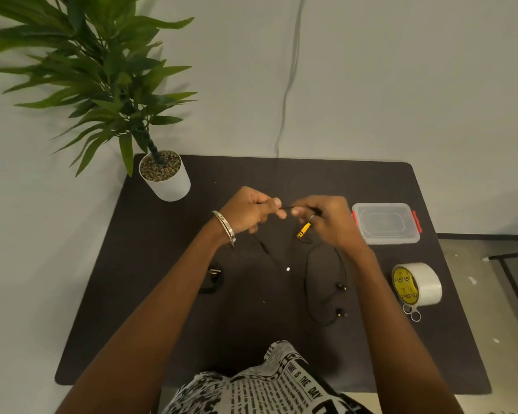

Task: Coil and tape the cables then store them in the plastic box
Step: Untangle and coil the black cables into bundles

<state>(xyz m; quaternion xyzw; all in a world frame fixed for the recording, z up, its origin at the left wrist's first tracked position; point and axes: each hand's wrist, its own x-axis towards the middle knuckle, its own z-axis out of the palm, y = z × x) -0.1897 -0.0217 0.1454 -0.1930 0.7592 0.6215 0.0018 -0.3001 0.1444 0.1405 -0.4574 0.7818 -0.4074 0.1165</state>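
A thin black earphone cable [307, 274] with a yellow piece trails over the dark table mat [162, 324]. Its two earbuds lie near the front right. My left hand [248, 212] and my right hand [326, 218] both pinch a raised stretch of this cable above the mat's middle. A second black cable [211, 282] lies coiled under my left forearm. The clear plastic box [385, 223] with red clips stands closed at the right, beyond my right hand. A roll of clear tape [417, 283] lies in front of the box.
A potted plant in a white pot [165, 176] stands at the mat's far left corner. Small scissors [411, 312] lie right in front of the tape roll. A grey cord runs down the wall behind the table.
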